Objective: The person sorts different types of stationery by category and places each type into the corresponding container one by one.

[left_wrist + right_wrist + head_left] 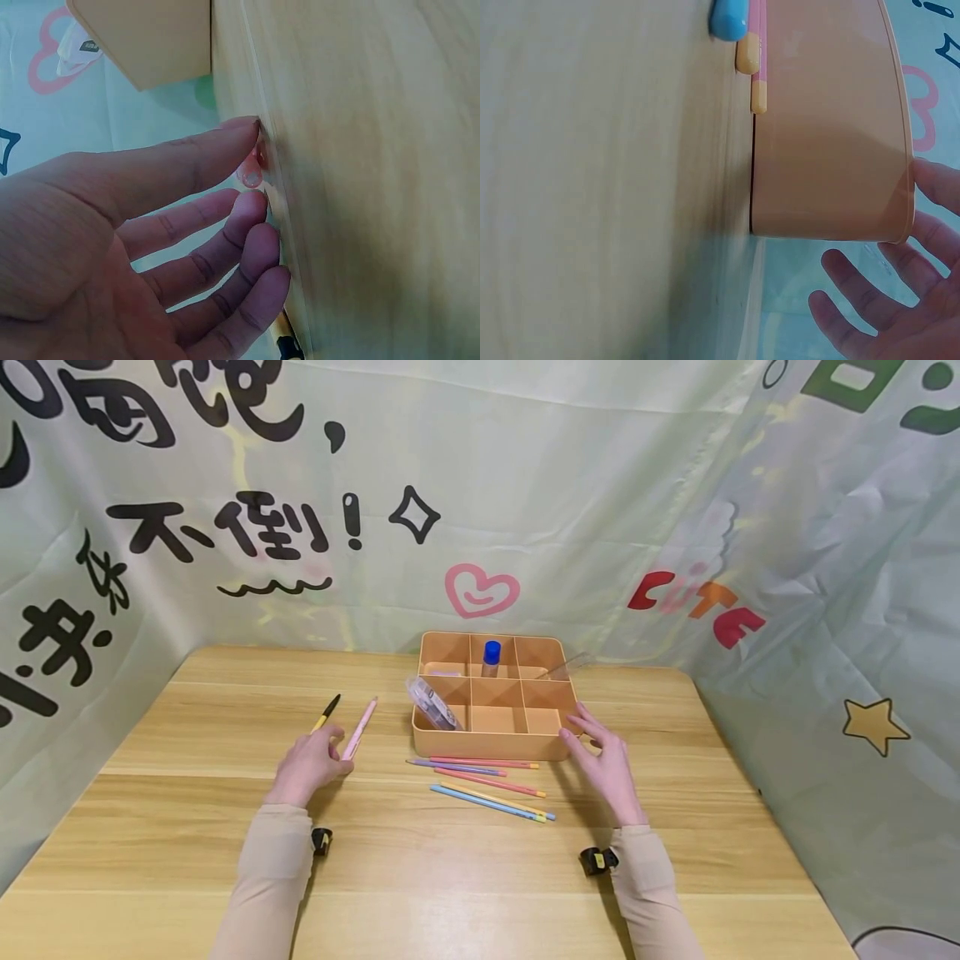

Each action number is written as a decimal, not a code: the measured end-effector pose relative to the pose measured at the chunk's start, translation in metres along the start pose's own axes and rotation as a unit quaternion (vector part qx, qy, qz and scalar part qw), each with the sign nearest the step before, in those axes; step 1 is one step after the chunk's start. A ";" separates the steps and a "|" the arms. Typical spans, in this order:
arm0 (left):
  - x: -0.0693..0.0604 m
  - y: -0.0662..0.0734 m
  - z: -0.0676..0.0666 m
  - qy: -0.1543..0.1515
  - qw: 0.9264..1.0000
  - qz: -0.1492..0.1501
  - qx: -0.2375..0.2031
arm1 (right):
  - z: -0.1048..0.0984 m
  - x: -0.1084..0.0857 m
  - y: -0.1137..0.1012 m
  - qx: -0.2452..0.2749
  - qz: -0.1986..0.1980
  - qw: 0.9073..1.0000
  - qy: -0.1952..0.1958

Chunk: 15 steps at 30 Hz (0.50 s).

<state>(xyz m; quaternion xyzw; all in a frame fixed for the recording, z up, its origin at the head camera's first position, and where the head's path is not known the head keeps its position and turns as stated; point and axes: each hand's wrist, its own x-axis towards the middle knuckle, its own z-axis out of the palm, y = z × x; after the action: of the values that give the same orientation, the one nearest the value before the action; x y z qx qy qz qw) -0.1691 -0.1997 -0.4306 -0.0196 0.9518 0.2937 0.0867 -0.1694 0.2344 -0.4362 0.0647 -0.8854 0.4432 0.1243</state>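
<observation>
My left hand (307, 764) has its thumb and index finger on either side of the near end of a pink pen (360, 727), which lies on the table; in the left wrist view the pen's rounded end (251, 176) shows between them. Just beyond the knuckles lies a yellow-and-black pen (327, 711), partly hidden by the hand. With fingers spread and relaxed, my right hand (606, 768) touches the front right corner of an orange-tan compartment box (487, 746). In the right wrist view the thumb and a finger meet the box's rim (911, 202).
In front of the box lie several pencils, among them a blue one (487, 803) and a pink one (491, 783). The box holds a blue-capped tube (491, 653), a clear-topped plastic item (432, 703) leaning out, and a transparent strip (566, 666). A printed cloth (585, 485) hangs behind the table.
</observation>
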 end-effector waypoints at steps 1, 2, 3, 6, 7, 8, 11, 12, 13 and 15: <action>0.000 0.000 0.000 -0.001 1.000 0.000 -0.002 | 0.000 0.000 0.000 0.001 0.001 1.000 0.000; 0.000 0.000 0.001 -0.002 1.000 0.000 -0.004 | 0.000 0.000 0.000 0.001 0.001 1.000 0.000; 0.000 0.000 0.001 -0.003 1.000 -0.001 -0.005 | 0.000 0.000 0.000 0.002 0.002 1.000 0.000; 0.000 0.000 0.003 -0.004 1.000 -0.003 -0.008 | 0.000 0.000 -0.001 0.001 0.003 1.000 0.001; 0.000 0.000 0.003 -0.004 1.000 -0.002 -0.009 | 0.000 0.000 -0.001 0.000 0.003 1.000 0.001; 0.000 0.000 0.003 -0.003 1.000 -0.002 -0.009 | 0.000 0.000 -0.001 0.000 0.003 1.000 0.001; 0.000 0.001 0.004 -0.001 1.000 -0.004 -0.010 | 0.000 -0.001 -0.001 0.000 0.003 1.000 0.000; 0.001 0.001 0.004 0.000 1.000 -0.005 -0.011 | 0.000 -0.001 -0.001 0.001 0.003 1.000 0.000; 0.001 0.001 0.004 0.001 1.000 -0.007 -0.012 | 0.000 -0.001 -0.001 0.001 0.003 1.000 -0.001; 0.000 0.001 0.005 0.002 1.000 -0.012 -0.016 | 0.000 -0.001 -0.001 0.002 0.002 1.000 -0.001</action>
<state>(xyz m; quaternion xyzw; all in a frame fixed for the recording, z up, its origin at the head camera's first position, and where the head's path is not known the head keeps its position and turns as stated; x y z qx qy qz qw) -0.1690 -0.1960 -0.4336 -0.0327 0.9469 0.3076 0.0880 -0.1682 0.2337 -0.4355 0.0638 -0.8849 0.4449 0.1222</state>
